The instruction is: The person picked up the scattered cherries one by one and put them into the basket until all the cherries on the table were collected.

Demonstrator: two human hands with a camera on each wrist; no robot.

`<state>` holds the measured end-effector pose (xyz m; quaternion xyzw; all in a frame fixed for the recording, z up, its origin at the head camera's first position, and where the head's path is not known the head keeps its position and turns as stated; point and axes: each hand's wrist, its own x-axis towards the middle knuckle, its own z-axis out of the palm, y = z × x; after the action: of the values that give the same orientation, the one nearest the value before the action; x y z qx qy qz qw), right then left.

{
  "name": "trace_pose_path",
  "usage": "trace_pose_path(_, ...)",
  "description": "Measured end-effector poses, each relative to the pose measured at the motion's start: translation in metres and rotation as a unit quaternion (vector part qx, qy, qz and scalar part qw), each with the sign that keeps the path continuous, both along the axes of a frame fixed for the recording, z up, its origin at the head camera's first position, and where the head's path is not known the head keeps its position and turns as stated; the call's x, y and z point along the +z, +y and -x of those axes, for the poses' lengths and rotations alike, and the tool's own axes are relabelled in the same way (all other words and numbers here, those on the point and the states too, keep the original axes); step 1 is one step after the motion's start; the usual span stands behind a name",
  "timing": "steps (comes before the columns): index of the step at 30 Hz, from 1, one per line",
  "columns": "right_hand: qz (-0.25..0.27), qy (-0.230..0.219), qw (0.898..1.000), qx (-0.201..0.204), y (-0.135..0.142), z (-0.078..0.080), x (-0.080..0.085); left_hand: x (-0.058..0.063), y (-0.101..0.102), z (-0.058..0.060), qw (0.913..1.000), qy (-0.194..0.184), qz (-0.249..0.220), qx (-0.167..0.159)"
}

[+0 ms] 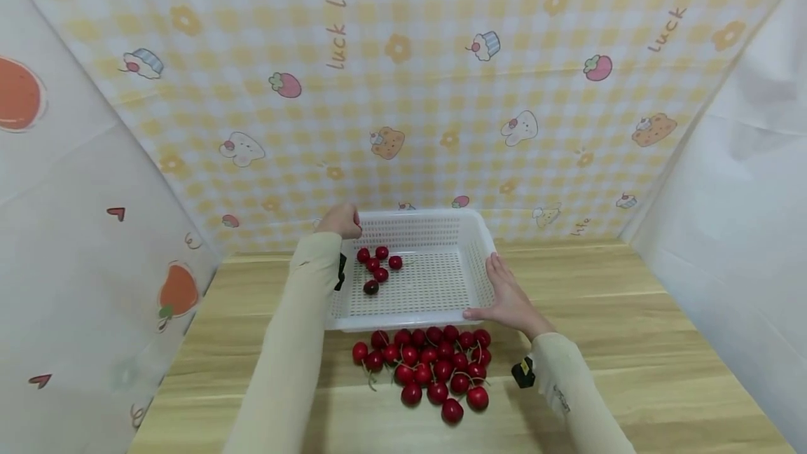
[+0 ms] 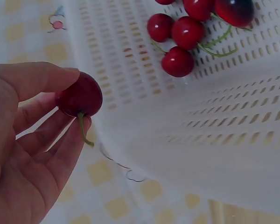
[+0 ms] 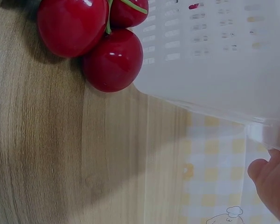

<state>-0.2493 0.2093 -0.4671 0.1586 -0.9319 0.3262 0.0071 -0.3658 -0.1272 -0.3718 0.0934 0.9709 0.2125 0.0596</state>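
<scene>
My left hand [image 1: 342,221] is above the left back part of a white slotted plastic basket [image 1: 403,317]. In the left wrist view, its thumb and fingers pinch a dark red cherry [image 2: 81,95] with a green stem hanging down, beside the basket's rim. Several cherries [image 1: 373,265] lie on the basket floor toward the left, one of them darker than the others. My right hand [image 1: 509,303] rests at the basket's front right corner, thumb stretched along the front rim and fingers extended against the right side.
A pile of cherries with stems [image 1: 422,373] lies on the wooden table [image 1: 586,307] just in front of the basket. Behind it rises a yellow checked cloth [image 1: 429,104]; white printed cloths hang on both sides. Each wrist wears a small black device.
</scene>
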Motion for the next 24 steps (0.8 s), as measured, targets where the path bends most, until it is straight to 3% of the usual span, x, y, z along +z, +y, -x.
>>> trace_pose_path(9, -0.003, 0.000, 1.000, 0.005, -0.003, -0.001, 0.003, -0.014, -0.009, 0.001, 0.9997, -0.004, -0.003, 0.022)
trace_pose_path(14, -0.004, -0.001, 1.000, 0.005, -0.004, -0.002, 0.003, -0.015, -0.010, -0.005, 0.9996, -0.010, 0.000, 0.026)
trace_pose_path(20, -0.006, -0.001, 1.000, 0.005, -0.003, -0.003, 0.003, -0.008, -0.005, -0.014, 0.9988, 0.000, 0.044, -0.019)
trace_pose_path(24, -0.011, 0.000, 1.000, 0.001, -0.002, -0.002, 0.003, -0.001, 0.002, -0.021, 0.9972, 0.006, 0.047, -0.058)
